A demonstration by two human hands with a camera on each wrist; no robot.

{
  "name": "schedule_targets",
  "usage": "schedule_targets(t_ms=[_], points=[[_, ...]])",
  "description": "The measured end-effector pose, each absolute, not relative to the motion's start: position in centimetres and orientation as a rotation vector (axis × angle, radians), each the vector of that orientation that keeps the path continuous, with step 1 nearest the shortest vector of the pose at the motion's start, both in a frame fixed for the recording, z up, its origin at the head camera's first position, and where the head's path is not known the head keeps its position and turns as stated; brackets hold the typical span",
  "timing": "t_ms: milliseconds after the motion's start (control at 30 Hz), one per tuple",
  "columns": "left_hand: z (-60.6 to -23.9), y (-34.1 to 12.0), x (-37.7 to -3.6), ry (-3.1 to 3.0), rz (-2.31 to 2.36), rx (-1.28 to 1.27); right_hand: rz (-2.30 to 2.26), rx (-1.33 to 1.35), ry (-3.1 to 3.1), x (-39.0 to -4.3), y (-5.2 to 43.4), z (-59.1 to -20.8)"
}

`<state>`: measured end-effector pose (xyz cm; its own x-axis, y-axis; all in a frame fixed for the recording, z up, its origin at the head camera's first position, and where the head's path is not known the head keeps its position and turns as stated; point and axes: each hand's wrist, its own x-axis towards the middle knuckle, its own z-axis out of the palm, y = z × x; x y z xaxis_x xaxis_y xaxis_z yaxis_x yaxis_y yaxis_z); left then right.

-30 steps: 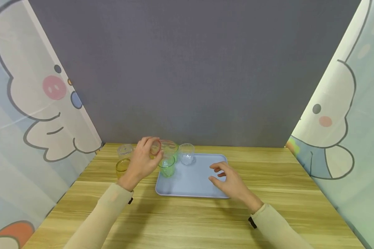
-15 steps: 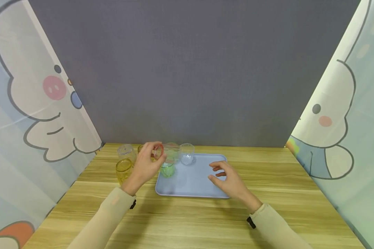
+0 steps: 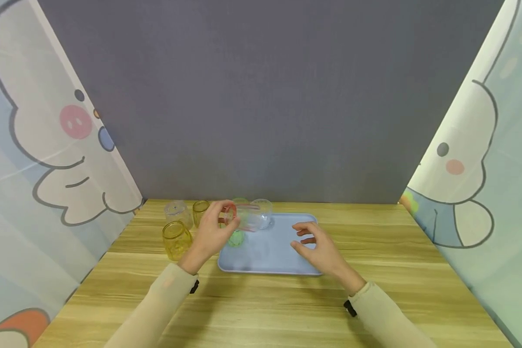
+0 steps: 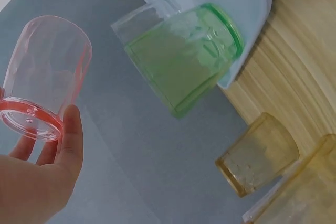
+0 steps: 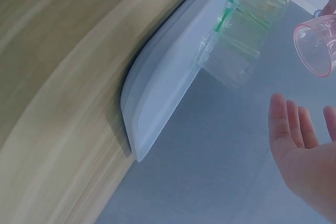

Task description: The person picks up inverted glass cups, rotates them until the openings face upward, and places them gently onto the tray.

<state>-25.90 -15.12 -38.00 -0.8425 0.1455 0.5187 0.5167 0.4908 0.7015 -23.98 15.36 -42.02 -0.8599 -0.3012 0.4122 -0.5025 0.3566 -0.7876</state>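
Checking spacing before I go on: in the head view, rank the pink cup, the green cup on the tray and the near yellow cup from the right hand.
1. Pink-tinted clear plastic cup, held above the tray's left part.
2. Green clear plastic cup, at the tray's left edge.
3. Yellow clear plastic cup, on the table left of the tray.

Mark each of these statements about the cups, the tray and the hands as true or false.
1. The left hand holds a pink cup tipped on its side. True.
2. The right hand grips a green cup. False: it hovers open over the blue tray and holds nothing.
3. Yellow cups stand on the tray. False: they stand on the table, left of the tray.
4. A green cup stands on the tray. True.
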Motion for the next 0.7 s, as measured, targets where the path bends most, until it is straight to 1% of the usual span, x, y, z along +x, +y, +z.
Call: schedule_targets(t_ms=[700], points=[[-38.59,-14.43,-25.82,-2.296,-1.46,-0.529,1.603,0.719,-2.387,-24.03,15.21,-41.19]])
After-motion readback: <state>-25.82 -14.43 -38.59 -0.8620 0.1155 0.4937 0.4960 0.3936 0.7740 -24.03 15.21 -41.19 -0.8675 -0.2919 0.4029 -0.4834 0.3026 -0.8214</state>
